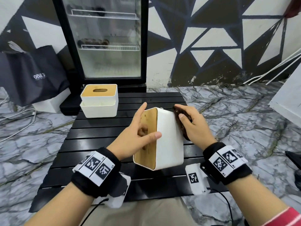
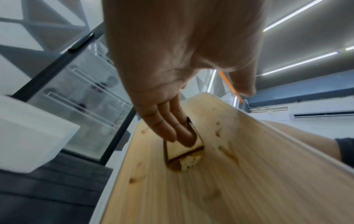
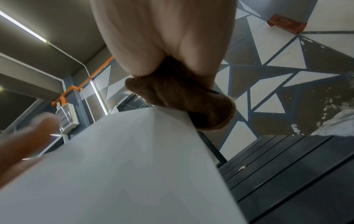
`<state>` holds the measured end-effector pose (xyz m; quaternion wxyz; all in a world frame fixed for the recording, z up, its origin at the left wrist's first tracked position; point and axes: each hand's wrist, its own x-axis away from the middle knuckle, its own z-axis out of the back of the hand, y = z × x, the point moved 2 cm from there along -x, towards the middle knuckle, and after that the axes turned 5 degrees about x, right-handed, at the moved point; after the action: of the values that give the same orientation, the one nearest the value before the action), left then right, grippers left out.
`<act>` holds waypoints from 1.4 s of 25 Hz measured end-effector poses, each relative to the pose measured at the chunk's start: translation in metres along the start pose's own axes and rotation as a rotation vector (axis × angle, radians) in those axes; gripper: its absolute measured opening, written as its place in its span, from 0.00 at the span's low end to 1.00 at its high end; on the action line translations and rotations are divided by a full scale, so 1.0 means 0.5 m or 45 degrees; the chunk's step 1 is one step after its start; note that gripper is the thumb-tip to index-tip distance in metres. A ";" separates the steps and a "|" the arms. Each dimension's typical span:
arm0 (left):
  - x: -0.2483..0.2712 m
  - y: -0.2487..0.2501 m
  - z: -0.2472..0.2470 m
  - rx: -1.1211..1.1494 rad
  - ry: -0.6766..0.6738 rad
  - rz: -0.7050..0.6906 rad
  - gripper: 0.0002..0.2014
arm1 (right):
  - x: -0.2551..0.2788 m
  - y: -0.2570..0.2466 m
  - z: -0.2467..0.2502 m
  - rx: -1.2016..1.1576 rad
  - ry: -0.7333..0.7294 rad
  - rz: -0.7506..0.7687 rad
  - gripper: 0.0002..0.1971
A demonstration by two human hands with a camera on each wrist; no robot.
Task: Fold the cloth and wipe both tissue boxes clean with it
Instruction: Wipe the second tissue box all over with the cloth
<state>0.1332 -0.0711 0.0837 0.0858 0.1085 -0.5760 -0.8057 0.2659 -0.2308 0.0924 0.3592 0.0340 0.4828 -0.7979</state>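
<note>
- Head view: left hand (image 1: 136, 136) grips the tilted tissue box (image 1: 169, 137) above the desk (image 1: 101, 141); right hand (image 1: 193, 124) presses the brown cloth (image 1: 179, 118) against its side. Second tissue box (image 1: 99, 100) stands far left.
- Left wrist view: fingers (image 2: 170, 121) hook into the lid slot (image 2: 182, 150).
- Right wrist view: the folded cloth (image 3: 184, 94) is clutched, touching the box's corner.

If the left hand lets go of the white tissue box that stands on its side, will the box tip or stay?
The tilted tissue box probably tips: it leans, and the left hand steadies it with fingers hooked in the slot. It looks stiff and likely light. The brown cloth in the right hand, pressed on its far side, may push it over.
</note>
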 end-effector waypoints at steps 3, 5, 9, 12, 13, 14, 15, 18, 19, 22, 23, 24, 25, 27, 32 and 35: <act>-0.006 0.011 0.012 -0.176 0.060 0.011 0.40 | 0.010 -0.005 -0.003 -0.080 0.034 -0.018 0.17; -0.004 0.013 0.013 -0.151 0.052 0.005 0.37 | 0.013 -0.006 -0.003 -0.128 0.053 -0.047 0.17; 0.010 -0.002 -0.003 -0.116 -0.026 -0.042 0.36 | 0.022 0.006 -0.006 -0.221 0.054 -0.118 0.17; 0.017 -0.030 -0.026 -0.008 -0.016 -0.027 0.33 | 0.035 0.020 -0.018 -0.208 0.075 -0.142 0.17; 0.015 -0.037 -0.031 0.050 0.031 -0.016 0.31 | 0.039 0.023 -0.022 -0.191 0.070 -0.138 0.17; 0.011 -0.041 -0.035 0.118 0.087 -0.001 0.30 | 0.042 0.024 -0.025 -0.180 0.056 -0.135 0.17; 0.007 -0.044 -0.037 0.195 0.144 0.015 0.29 | 0.045 0.026 -0.027 -0.173 0.036 -0.139 0.17; -0.006 -0.050 -0.040 0.305 0.193 0.057 0.33 | 0.060 0.029 -0.035 -0.167 -0.002 -0.147 0.17; -0.008 -0.052 -0.040 0.304 0.175 0.055 0.35 | 0.065 0.029 -0.037 -0.157 -0.015 -0.147 0.17; -0.005 -0.052 -0.034 0.263 0.153 0.018 0.39 | 0.069 0.030 -0.034 -0.140 -0.031 -0.157 0.17; -0.004 -0.052 -0.031 0.217 0.158 -0.004 0.40 | 0.067 0.030 -0.032 -0.153 -0.024 -0.162 0.17; -0.002 -0.051 -0.030 0.158 0.160 -0.025 0.41 | 0.065 0.029 -0.030 -0.169 -0.011 -0.166 0.17; -0.002 -0.054 -0.029 0.101 0.154 -0.036 0.43 | 0.064 0.030 -0.030 -0.183 0.008 -0.174 0.17; -0.003 -0.063 -0.028 0.027 0.139 -0.020 0.45 | 0.066 0.028 -0.036 -0.188 0.043 -0.187 0.15; -0.012 -0.067 -0.020 0.108 0.161 -0.016 0.44 | 0.063 0.034 -0.066 -0.168 0.124 -0.179 0.13; -0.017 -0.067 -0.019 0.162 0.127 -0.016 0.47 | 0.066 0.016 -0.084 -0.109 0.162 -0.084 0.13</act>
<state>0.1436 -0.0668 0.0495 0.1020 0.1573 -0.6203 -0.7617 0.2341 -0.2171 0.0510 0.3025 0.0534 0.5391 -0.7842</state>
